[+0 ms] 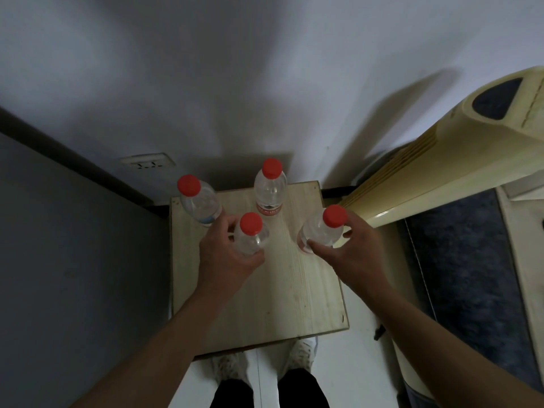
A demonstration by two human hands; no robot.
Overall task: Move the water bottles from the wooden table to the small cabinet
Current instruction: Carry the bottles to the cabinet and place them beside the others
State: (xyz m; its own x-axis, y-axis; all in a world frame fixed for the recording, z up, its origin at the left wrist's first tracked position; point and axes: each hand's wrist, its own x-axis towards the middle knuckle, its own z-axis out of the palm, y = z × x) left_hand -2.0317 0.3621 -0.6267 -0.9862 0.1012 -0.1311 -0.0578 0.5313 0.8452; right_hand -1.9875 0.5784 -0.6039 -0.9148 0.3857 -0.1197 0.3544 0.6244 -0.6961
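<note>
**Desk:** What does the frame show?

**Photographer:** A person stands over a small wooden table (294, 290) set against a white wall. The left hand (223, 254) curls its fingers around the near-left water bottle (250, 237); the right hand (347, 248) wraps thumb and fingers around the near-right water bottle (322, 231). Both bottles appear to rest on the table, not yet lifted.

**Desk:** And the other two?

**Photographer:** The far-left bottle (200, 201) stands at the table's back left corner, the far-centre bottle (270, 188) near the back edge. Neither is touched.

**Desk:** Which way do they point?

**Photographer:** All four stand upright, red caps up, long axes vertical; the outward splay looks like the wide lens.

**Desk:** Advice for the lift?

**Photographer:** Grip mid-body, firmly but without crushing the thin plastic. Raise both straight up, clear of the neighbours, and keep the caps up. The left hand sits just beside the far-left bottle, so knocking it is the risk. The cabinet is not identifiable here.
</note>
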